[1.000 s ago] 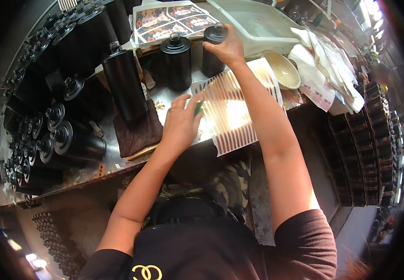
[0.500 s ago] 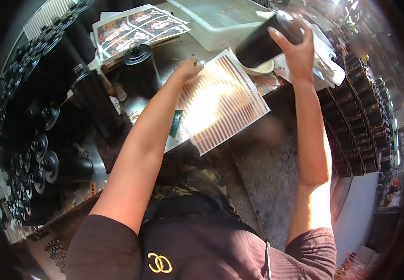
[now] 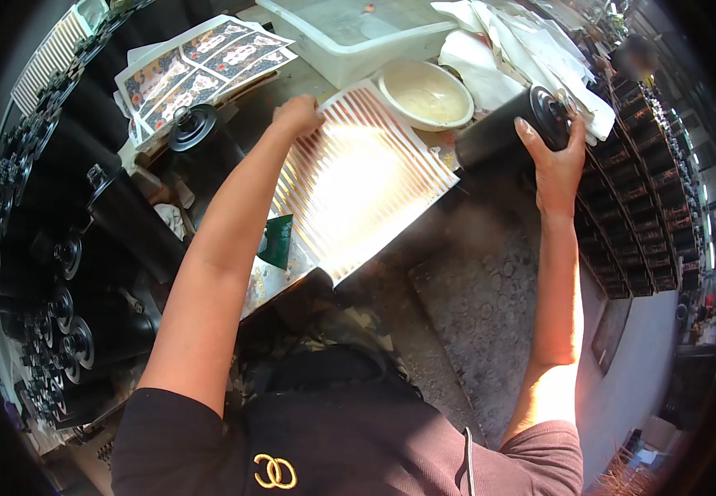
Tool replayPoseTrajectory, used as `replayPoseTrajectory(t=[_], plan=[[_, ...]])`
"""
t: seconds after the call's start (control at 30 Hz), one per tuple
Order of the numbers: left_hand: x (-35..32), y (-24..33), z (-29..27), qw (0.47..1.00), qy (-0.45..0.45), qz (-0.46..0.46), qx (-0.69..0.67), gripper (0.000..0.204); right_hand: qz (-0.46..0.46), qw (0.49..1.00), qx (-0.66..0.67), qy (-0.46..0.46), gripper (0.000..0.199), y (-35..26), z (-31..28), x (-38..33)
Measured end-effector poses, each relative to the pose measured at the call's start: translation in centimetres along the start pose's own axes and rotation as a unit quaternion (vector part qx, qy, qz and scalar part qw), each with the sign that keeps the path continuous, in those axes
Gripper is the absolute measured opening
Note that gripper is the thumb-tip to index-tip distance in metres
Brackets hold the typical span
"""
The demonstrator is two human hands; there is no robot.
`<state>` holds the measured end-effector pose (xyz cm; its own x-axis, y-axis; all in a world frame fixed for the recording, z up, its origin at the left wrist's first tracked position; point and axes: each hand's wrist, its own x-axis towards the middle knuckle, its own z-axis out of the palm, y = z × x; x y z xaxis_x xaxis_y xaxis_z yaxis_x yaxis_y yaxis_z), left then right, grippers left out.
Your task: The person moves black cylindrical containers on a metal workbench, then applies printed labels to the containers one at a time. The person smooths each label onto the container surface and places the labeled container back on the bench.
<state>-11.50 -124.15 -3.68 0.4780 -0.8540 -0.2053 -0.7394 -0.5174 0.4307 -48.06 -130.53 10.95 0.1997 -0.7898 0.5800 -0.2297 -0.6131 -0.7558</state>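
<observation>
My left hand [image 3: 298, 116] is closed on the upper left corner of a white sheet with copper-brown stripes [image 3: 358, 174], which lies over the table's front edge with glare across its middle. At the right, my right hand [image 3: 558, 169] grips the capped end of a black cylinder [image 3: 494, 131], thumb on its side and fingers around the end. The cylinder is held tilted, just right of the sheet and in front of a white bowl [image 3: 425, 124] with pale liquid in it. A dark green flat piece [image 3: 277, 241] lies beside the sheet's left edge.
Beyond the sheet stand a translucent plastic tub [image 3: 337, 62] and a heap of white sheets [image 3: 506, 50]. Patterned printed sheets [image 3: 209, 66] lie at the back left, behind an upright black cylinder [image 3: 197, 140]. Many black cylinders [image 3: 118, 331] crowd the left; a rack of them [image 3: 630, 207] stands right.
My right hand has carried the black cylinder from over the bowl to the right and nearer to me, uncovering the bowl. The left hand keeps hold of the striped sheet; the view has shifted slightly.
</observation>
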Motion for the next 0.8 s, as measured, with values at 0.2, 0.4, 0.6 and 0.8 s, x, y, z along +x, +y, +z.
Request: replayPoseTrajectory(t=[0.2,0.4,0.6,0.8], plan=[[-2.2,-0.3,1.3,0.984,0.168,0.023,0.057,0.043,-0.02,0.99,0.133,-0.052,0.059,-1.5,6.5,3.5],[-12.4,1.4,0.8,0.966,0.18,0.158,-0.101,0.053,-0.112,0.979,0.148,-0.08,0.075,-5.6,17.2,6.8],[-27.7,1.4,1.3,0.947,0.131,0.164,-0.242,0.034,-0.063,0.975,0.125,-0.175,0.078,-7.4,21.1,3.8],[-33.8,1.2,6.5,0.614,-0.264,-0.176,-0.723,0.038,-0.103,0.984,0.076,-0.123,0.076,-3.8,14.5,2.9]])
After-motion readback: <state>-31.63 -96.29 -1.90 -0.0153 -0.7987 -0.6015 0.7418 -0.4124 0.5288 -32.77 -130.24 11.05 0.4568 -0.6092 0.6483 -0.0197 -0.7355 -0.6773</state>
